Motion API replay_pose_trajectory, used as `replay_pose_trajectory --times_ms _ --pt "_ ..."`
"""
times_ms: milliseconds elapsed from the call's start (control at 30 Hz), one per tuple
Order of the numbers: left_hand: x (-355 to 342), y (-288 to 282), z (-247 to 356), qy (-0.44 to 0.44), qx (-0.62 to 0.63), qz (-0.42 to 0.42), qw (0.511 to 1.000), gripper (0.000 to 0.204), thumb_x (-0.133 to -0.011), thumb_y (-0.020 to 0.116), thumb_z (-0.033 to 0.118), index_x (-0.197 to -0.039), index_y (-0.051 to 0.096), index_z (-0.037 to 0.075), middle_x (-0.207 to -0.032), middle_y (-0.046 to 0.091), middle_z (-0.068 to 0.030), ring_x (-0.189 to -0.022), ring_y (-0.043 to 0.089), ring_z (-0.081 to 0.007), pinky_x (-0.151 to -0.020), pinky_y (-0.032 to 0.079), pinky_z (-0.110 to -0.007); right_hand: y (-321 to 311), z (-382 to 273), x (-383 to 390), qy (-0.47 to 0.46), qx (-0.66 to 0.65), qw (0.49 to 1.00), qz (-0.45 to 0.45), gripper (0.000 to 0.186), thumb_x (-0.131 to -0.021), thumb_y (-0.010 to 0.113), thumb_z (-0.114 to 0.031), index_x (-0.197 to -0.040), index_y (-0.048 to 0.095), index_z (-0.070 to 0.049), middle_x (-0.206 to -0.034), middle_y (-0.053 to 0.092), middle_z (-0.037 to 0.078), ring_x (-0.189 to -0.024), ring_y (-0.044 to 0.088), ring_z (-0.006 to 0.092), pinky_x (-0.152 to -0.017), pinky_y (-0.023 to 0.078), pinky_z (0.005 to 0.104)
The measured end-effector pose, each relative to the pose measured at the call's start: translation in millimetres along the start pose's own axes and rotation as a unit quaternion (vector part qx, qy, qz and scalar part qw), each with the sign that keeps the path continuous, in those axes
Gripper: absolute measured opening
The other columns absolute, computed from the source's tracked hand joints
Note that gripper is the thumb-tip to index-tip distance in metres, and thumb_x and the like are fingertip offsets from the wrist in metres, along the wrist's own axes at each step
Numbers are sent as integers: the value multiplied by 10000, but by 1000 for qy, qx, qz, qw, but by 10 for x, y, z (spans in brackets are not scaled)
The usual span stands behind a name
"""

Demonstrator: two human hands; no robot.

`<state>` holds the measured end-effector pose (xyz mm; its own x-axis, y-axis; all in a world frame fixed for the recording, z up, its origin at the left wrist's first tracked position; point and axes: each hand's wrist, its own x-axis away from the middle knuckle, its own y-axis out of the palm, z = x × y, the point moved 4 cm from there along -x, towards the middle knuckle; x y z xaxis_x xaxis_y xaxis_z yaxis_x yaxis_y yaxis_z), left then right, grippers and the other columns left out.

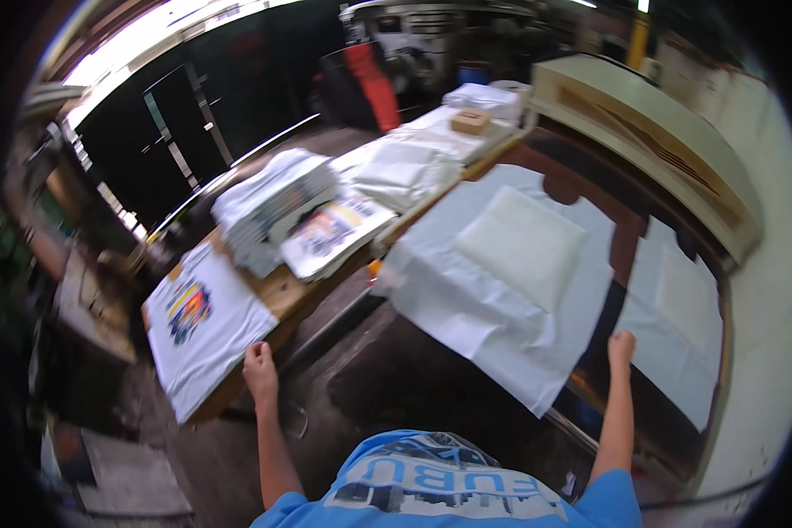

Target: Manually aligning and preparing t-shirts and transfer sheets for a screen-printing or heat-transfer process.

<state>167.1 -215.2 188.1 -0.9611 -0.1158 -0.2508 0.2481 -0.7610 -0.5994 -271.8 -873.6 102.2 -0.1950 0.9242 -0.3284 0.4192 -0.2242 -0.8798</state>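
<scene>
On the worktop, a printed white shirt

Its multicoloured print faces up. Left hand, curled nearly closed, at the shirt's corner; right hand likewise, beside a pale garment. Whether either grips cloth, I cannot tell. Lettering crosses the blue top; a dark gate stands beyond.

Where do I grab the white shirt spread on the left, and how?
I'd pinch the shirt by the edge facing the left hand, coming from the right. It lies spread over the wooden table, so an edge should lift easier than the middle, avoiding the colourful picture.
</scene>
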Motion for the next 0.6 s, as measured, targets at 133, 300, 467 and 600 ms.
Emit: replay_pose_trajectory --times_ms 133,300,467,600 --pt "64 -89 -100 -7 22 -4 1000 239 -866 513 215 -909 564 -15 -720 606 -130 -636 583 -208 -624 446 -329 -127 40 26 -22 24 999 42 77 -703 572 -51 -707 570 26 -719 577 206 -730 558 379 -668 447 450" --pt "-195 305 188 35 41 -66 996 223 -858 517 198 -909 567 -13 -678 587 -103 -587 552 -165 -577 437 -307 -514 -189 112 7 -2 999 44 158 -654 595 -99 -609 564 49 -651 569 229 -666 562 400 -649 454 458" --pt "-568 1369 730 73 178 -272 943 258 -836 521 163 -1034 506 -2 -695 588 -68 -597 546 -117 -542 436 -251 -1002 -847 705 13 19 999 43 141 -598 578 -121 -590 562 18 -643 569 223 -651 563 398 -618 455 463" --pt "-661 2502 1352 128 235 -386 883 306 -784 551 167 -1043 520 7 -803 622 -112 -724 589 -156 -647 461 -275 -1107 -1527 1481 27 26 999 -30 129 -593 575 -124 -572 539 -2 -639 569 210 -635 558 397 -601 453 464"
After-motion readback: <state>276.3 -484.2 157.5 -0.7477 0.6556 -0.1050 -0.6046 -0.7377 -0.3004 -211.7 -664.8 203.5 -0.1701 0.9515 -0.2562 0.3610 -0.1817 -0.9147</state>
